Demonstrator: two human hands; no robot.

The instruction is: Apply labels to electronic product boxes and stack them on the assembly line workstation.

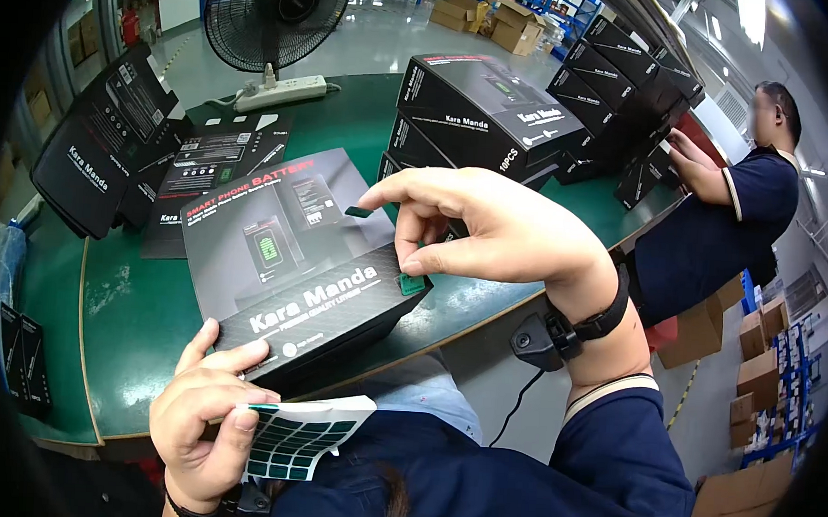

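Note:
A flat black carton [276,239] with a printed lid lies tilted before me on the table. My left hand [208,416] pinches a white-backed sheet of small green stickers [304,439] between thumb and fingers, while its upper fingers rest on the carton's near left corner. At the carton's right end, my right hand [475,224] presses its thumb on a green sticker [413,283] at the front corner. A second small dark green sticker [358,213] clings to the tip of its outstretched index finger. The middle finger is bent in close to the thumb.
Stacked black cartons [494,114] stand at the far right. Unfolded cartons [105,143] lean at the left, near a black fan [277,17] and a white power strip [283,93]. A co-worker [721,198] handles cartons at the right. A black wrist device [544,338] trails a cable.

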